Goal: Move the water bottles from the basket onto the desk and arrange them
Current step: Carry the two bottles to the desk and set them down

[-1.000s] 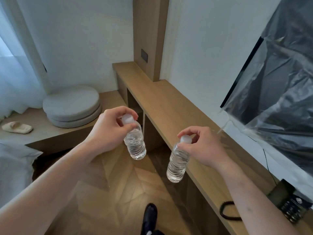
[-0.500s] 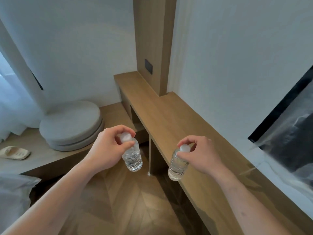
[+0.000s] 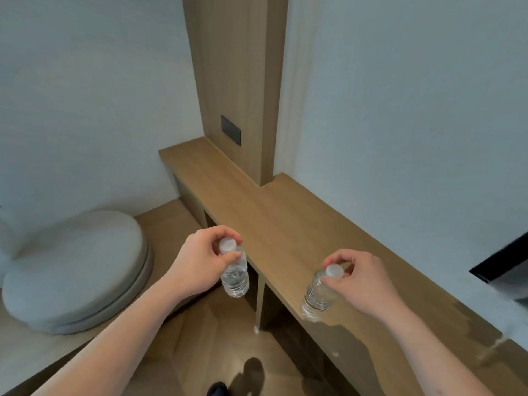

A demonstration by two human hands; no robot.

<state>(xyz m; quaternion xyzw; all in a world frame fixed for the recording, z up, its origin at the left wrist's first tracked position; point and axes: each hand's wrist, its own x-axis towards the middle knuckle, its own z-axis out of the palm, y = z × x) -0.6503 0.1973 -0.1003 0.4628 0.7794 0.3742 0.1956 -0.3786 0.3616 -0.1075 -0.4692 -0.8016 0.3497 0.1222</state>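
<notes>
Two small clear water bottles with white caps hang upright from my hands. My left hand (image 3: 201,262) pinches the cap and neck of the left bottle (image 3: 235,277), which hangs over the floor just off the front edge of the wooden desk (image 3: 288,221). My right hand (image 3: 358,281) grips the cap of the right bottle (image 3: 317,295), whose base is at the desk's front edge; whether it touches the top I cannot tell. The basket is out of view.
A wooden column with a dark wall plate (image 3: 231,134) rises from the desk against the white wall. Two stacked round grey cushions (image 3: 77,270) lie on a low wooden platform at left. A dark screen corner (image 3: 505,267) shows at right. Below are herringbone floor and my shoe (image 3: 217,390).
The view has swung left and forward along the desk, so the screen has almost left the frame. Both hands carried their bottles toward the desk; the right bottle now overlaps the desk edge.
</notes>
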